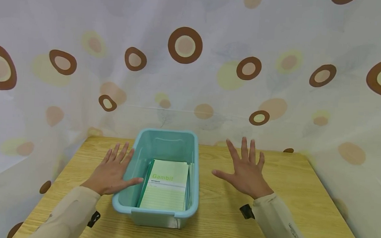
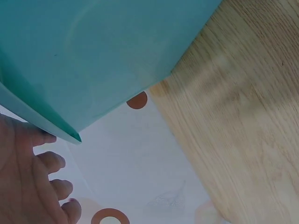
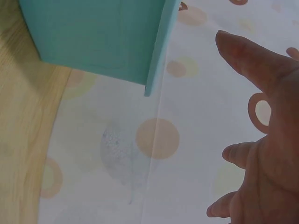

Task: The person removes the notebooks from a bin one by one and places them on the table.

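Observation:
A light blue plastic bin (image 1: 153,212) stands on the wooden table, left of the middle. Inside it lies a pale green notebook (image 1: 166,195) with "Gambit" on its cover, on top of other notebooks whose edges show at both sides. My left hand (image 1: 112,170) is spread at the bin's left rim, its thumb reaching over the opening; whether it touches the rim I cannot tell. To the right of the bin, apart from it, my right hand (image 1: 247,173) hovers over the table with fingers spread, holding nothing. Both wrist views show the bin's outer wall (image 2: 117,60) beside the fingers.
The wooden table (image 1: 290,198) extends on both sides of the bin. A white sheet (image 1: 205,83) with brown and beige circles hangs behind the table and along its left and right sides. Dark straps (image 1: 247,211) show at both wrists.

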A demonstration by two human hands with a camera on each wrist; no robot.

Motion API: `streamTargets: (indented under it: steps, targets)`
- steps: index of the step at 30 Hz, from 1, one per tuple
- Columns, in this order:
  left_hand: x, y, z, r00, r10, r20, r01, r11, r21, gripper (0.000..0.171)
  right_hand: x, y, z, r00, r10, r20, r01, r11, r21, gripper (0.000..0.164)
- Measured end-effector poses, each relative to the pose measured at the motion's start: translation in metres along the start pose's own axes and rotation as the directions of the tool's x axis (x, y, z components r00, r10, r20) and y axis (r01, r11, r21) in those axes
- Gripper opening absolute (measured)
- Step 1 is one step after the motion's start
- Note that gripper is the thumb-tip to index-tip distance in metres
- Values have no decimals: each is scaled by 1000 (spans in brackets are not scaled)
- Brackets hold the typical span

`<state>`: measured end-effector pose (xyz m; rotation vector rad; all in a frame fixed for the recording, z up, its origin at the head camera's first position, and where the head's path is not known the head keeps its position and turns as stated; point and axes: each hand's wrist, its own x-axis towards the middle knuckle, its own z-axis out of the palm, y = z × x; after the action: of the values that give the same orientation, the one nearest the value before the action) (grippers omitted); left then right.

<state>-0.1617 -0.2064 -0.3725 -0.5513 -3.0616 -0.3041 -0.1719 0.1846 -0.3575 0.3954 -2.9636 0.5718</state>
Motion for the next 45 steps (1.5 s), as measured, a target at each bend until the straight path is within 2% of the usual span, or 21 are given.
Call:
streamTargets:
  steps: [7,19,26,31,37,45]
  targets:
    - [4,-2,2,1000,6,6,-6,1000,-19,98,24,-19,-4,999,-50,-15,49,998,-30,99]
    - [6,-3,2,999,16,40,-15,999,-32,96,71,-67,-3,984,-168,53,169,986,-9,98]
    - [7,-2,3,999,9,52,-8,1000,-23,96,96,-92,13,959,-253,124,255,967,5,93]
    - [9,-2,3,998,13,54,-13,1000,7,95,110,-111,23,933,-290,211,290,956,30,87]
    - [9,-1,0,998,24,56,-24,1000,13,95,124,-130,38,908,-274,316,279,960,33,84]
    - [9,0,2,998,36,55,-36,999,7,92,135,-145,72,886,-180,428,192,981,16,81]
